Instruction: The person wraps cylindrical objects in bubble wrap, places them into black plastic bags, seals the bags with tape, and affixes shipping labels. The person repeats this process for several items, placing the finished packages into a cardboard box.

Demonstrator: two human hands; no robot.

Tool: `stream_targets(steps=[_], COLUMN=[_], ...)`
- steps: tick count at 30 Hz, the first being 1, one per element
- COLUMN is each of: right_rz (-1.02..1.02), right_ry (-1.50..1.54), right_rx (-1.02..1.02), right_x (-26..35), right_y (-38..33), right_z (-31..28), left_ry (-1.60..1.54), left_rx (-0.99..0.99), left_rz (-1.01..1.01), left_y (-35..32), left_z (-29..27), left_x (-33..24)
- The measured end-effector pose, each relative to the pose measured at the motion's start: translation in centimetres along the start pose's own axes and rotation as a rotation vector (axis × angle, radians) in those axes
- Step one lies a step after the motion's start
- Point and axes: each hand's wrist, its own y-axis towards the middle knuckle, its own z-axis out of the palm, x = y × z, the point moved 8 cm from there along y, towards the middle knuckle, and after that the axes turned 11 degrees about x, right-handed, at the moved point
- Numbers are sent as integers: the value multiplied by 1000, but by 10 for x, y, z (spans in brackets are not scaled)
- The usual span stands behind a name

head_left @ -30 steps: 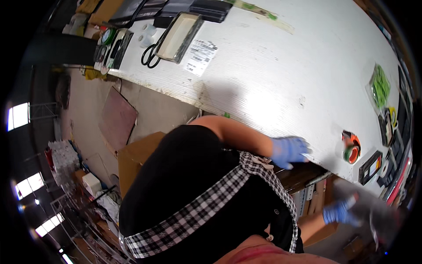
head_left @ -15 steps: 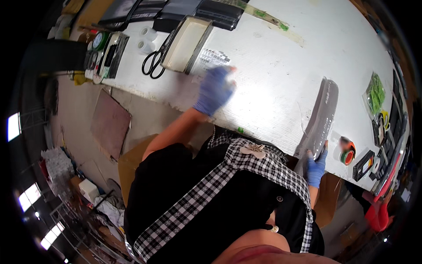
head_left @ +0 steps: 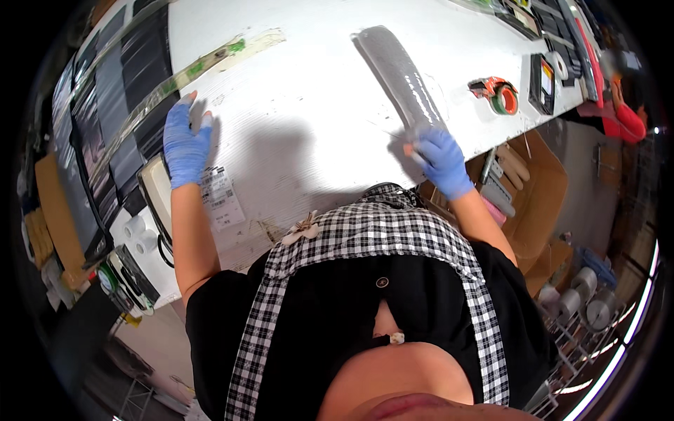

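A long, grey, tube-like piece in clear plastic wrap (head_left: pixel 401 74) lies slanting across the white table. Its near end is in the closed fingers of my right hand (head_left: pixel 442 163), which wears a blue glove. My left hand (head_left: pixel 186 147), gloved in blue with the fingertips bare, is over the table at the left with fingers and thumb apart and nothing in it. Beside its wrist is a white printed label sheet (head_left: pixel 223 200). Flat dark packages in clear film (head_left: pixel 144 77) are just beyond that hand.
An orange tape dispenser (head_left: pixel 502 97) and a black box (head_left: pixel 542 84) are at the right. Below the table's right edge, an open cardboard box (head_left: pixel 551 193) holds several long pieces. A shallow tray (head_left: pixel 156 186) and white rolls (head_left: pixel 140 235) stand at the left.
The view has swung, so the table sits differently in it. My left hand has moved from beside the tray and label toward the dark packages. My right hand still has the grey piece's near end.
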Motion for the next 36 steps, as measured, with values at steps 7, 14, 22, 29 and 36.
stream_targets(steps=[7,14,22,29,36], right_rz=[1302,763,543,327,196], right_ry=[733,156,47,674,772], right_rx=[441,-240,193,-166,-74], right_x=[-78,-111,-54,-114,-120], right_y=[-342,-211,-30,-71,-14], right_z=[66,-30,11,-48,-29], left_ry=[-99,-161,109,-649,-1065], left_rx=[6,500,409,712,353], left_rz=[-62,300,583,-129,-1045], left_y=[7,-2,-51,-151,-557], left_z=[4,86,224,112,40], left_x=[81,-127,-249,-153,95])
